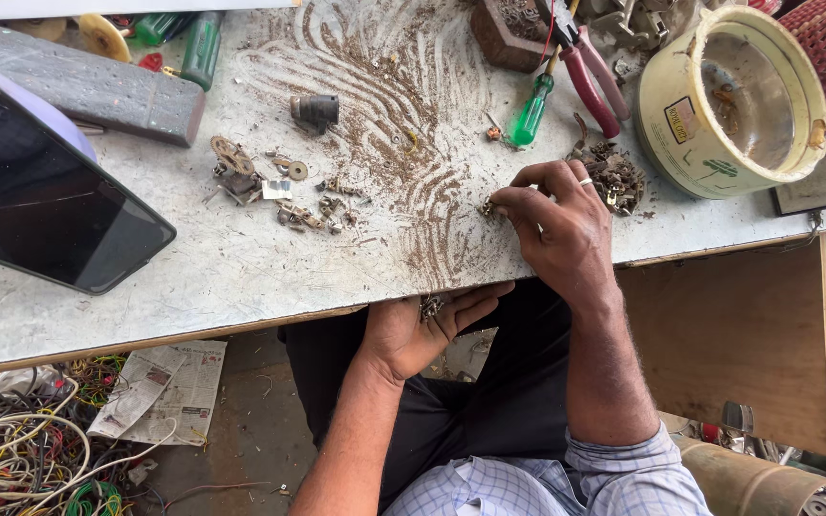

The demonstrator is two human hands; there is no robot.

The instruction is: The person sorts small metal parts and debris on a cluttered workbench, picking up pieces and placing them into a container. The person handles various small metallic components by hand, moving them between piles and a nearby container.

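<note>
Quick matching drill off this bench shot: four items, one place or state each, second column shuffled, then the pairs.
Items:
1. left hand
2. right hand
3. green-handled screwdriver
4. cream round housing

Places or states:
A. far right of the table, open side up
B. cupped palm-up below the table edge, small metal parts in it
C. lying on the table beside red-handled pliers
D. fingertips on a small part on the table top

Pairs: 1-B, 2-D, 3-C, 4-A
</note>
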